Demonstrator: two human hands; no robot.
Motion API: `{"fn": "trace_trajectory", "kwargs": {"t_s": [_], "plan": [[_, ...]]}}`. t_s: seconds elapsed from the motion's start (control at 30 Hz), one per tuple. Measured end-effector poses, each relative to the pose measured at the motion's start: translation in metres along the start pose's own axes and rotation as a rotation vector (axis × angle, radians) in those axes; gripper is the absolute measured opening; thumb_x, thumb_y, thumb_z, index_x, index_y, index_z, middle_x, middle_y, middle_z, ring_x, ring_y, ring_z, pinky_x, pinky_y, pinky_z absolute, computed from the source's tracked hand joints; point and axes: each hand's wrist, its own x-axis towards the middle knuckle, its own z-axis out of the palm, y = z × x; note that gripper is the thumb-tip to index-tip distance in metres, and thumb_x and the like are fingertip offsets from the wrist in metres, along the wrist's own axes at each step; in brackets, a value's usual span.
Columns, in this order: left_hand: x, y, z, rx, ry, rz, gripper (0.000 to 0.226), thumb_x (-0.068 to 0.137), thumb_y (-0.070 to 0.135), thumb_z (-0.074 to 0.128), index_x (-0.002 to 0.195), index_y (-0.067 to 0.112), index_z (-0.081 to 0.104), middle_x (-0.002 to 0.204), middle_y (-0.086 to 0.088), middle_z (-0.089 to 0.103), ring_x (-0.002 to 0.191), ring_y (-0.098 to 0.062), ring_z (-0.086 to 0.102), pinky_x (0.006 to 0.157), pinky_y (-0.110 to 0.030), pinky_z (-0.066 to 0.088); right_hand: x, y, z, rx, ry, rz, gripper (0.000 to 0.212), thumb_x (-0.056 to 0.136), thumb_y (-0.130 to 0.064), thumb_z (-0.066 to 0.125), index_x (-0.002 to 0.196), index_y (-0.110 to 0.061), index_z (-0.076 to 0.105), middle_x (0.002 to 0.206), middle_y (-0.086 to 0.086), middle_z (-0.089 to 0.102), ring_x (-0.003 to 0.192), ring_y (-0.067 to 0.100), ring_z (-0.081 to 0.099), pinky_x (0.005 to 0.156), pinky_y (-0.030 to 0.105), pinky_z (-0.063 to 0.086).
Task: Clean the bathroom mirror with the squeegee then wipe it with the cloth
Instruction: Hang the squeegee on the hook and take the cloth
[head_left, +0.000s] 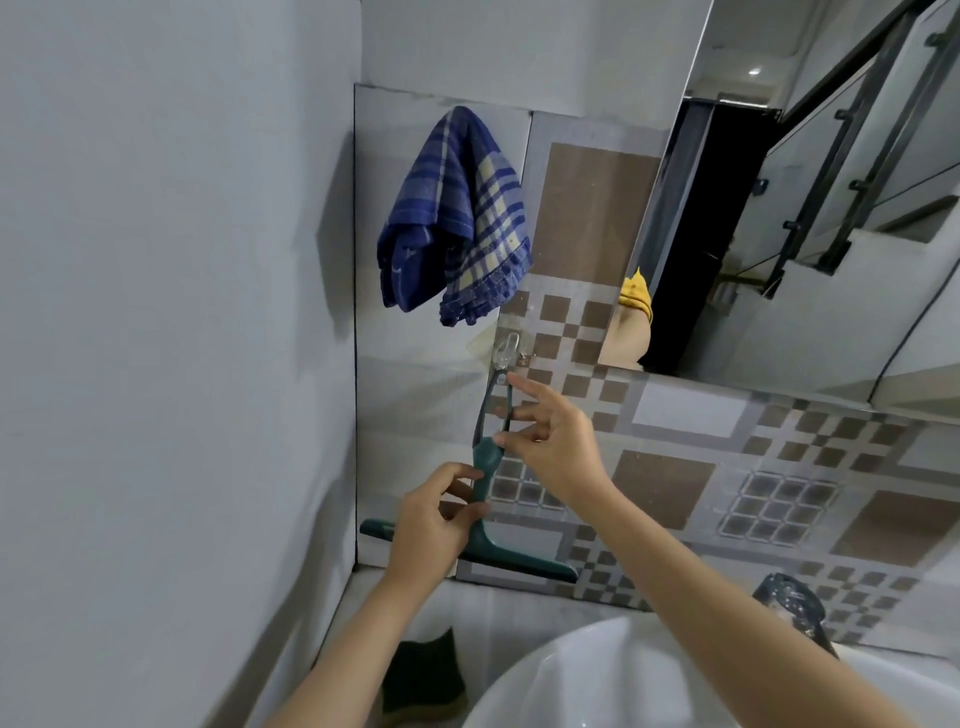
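A dark green squeegee (485, 467) hangs blade-down on the tiled wall, its handle loop at a clear adhesive hook (506, 351). My left hand (436, 525) grips the lower handle just above the blade. My right hand (553, 441) pinches the upper handle loop with thumb and fingers, the other fingers spread. A blue and cream checked cloth (457, 218) hangs higher on the wall, to the upper left of the hook. The mirror (779, 208) fills the upper right, with its lower edge just right of the hook.
A white basin (597, 675) lies below my arms, with a dark tap (792, 605) at its right. A dark green object (423, 670) sits on the ledge left of the basin. A plain grey wall (156, 312) closes in the left side.
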Motion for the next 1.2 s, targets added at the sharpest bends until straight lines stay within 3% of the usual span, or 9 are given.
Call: {"fn": "trace_trajectory", "kwargs": {"t_s": [0.27, 0.37, 0.47, 0.57, 0.67, 0.8, 0.97, 1.07, 1.2], "plan": [[0.0, -0.01, 0.001, -0.016, -0.059, -0.076, 0.018, 0.085, 0.009, 0.065, 0.095, 0.023, 0.064, 0.094, 0.011, 0.067, 0.091, -0.006, 0.064, 0.071, -0.016, 0.054, -0.006, 0.003, 0.001, -0.034, 0.011, 0.019, 0.063, 0.081, -0.016, 0.076, 0.136, -0.032, 0.048, 0.093, -0.009, 0.064, 0.065, -0.007, 0.063, 0.062, 0.009, 0.053], [-0.001, -0.011, 0.0, -0.038, -0.151, -0.161, 0.022, 0.085, 0.012, 0.064, 0.106, 0.021, 0.064, 0.107, 0.005, 0.068, 0.102, -0.013, 0.064, 0.083, -0.021, 0.055, -0.01, 0.0, -0.001, -0.109, 0.005, -0.001, 0.058, 0.083, -0.023, 0.074, 0.136, -0.027, 0.049, 0.101, -0.009, 0.062, 0.06, -0.008, 0.062, 0.058, 0.01, 0.053], [-0.002, -0.01, 0.0, 0.038, -0.182, -0.189, 0.03, 0.084, 0.023, 0.066, 0.113, 0.026, 0.06, 0.12, 0.004, 0.064, 0.115, -0.013, 0.057, 0.098, -0.033, 0.049, -0.012, -0.009, -0.003, -0.162, 0.035, 0.0, 0.049, 0.085, -0.027, 0.072, 0.131, -0.024, 0.055, 0.106, -0.01, 0.059, 0.071, -0.002, 0.063, 0.063, 0.013, 0.054], [-0.001, 0.005, -0.003, 0.073, -0.145, -0.172, 0.035, 0.085, 0.031, 0.065, 0.118, 0.027, 0.056, 0.124, 0.007, 0.06, 0.119, -0.011, 0.052, 0.097, -0.025, 0.045, -0.01, -0.024, -0.007, -0.199, 0.098, -0.042, 0.039, 0.086, -0.03, 0.071, 0.123, -0.022, 0.061, 0.104, -0.006, 0.064, 0.086, 0.009, 0.063, 0.071, 0.02, 0.054], [0.009, 0.041, -0.013, 0.08, 0.002, -0.014, 0.029, 0.084, 0.032, 0.064, 0.111, 0.031, 0.054, 0.11, 0.015, 0.06, 0.106, -0.005, 0.056, 0.083, -0.008, 0.044, -0.002, -0.052, -0.015, -0.135, 0.177, -0.115, 0.028, 0.086, -0.024, 0.07, 0.114, -0.018, 0.065, 0.107, -0.003, 0.068, 0.081, 0.003, 0.062, 0.063, 0.007, 0.048], [0.034, 0.101, -0.032, 0.016, 0.314, 0.278, 0.022, 0.086, 0.02, 0.065, 0.106, 0.023, 0.059, 0.104, 0.016, 0.06, 0.102, -0.001, 0.057, 0.086, -0.017, 0.05, 0.019, -0.099, -0.028, -0.032, 0.361, -0.297, 0.017, 0.086, -0.015, 0.069, 0.103, -0.013, 0.067, 0.097, 0.003, 0.069, 0.075, 0.002, 0.062, 0.067, 0.014, 0.053], [0.087, 0.153, -0.064, 0.058, 0.642, 0.494, 0.021, 0.084, 0.022, 0.061, 0.104, 0.02, 0.061, 0.106, 0.024, 0.048, 0.111, -0.017, 0.053, 0.094, -0.034, 0.047, 0.055, -0.137, -0.038, 0.062, 0.307, -0.179, 0.035, 0.09, -0.029, 0.064, 0.123, -0.023, 0.055, 0.107, -0.001, 0.061, 0.095, 0.011, 0.058, 0.08, 0.026, 0.051], [0.117, 0.17, -0.078, 0.024, 0.556, 0.347, 0.022, 0.084, 0.029, 0.059, 0.107, 0.029, 0.058, 0.108, 0.017, 0.057, 0.111, -0.012, 0.054, 0.096, -0.032, 0.045, 0.067, -0.149, -0.039, 0.208, 0.215, -0.092, 0.041, 0.092, -0.031, 0.061, 0.131, -0.026, 0.049, 0.098, 0.003, 0.066, 0.086, 0.008, 0.061, 0.068, 0.016, 0.051], [0.137, 0.185, -0.087, -0.048, 0.322, 0.144, 0.03, 0.091, 0.031, 0.055, 0.119, 0.026, 0.057, 0.11, 0.009, 0.06, 0.094, 0.001, 0.056, 0.072, -0.007, 0.042, 0.079, -0.156, -0.041, 0.29, 0.178, -0.08, 0.039, 0.092, -0.028, 0.062, 0.13, -0.027, 0.049, 0.093, 0.019, 0.071, 0.072, 0.016, 0.064, 0.058, 0.017, 0.053]]}}
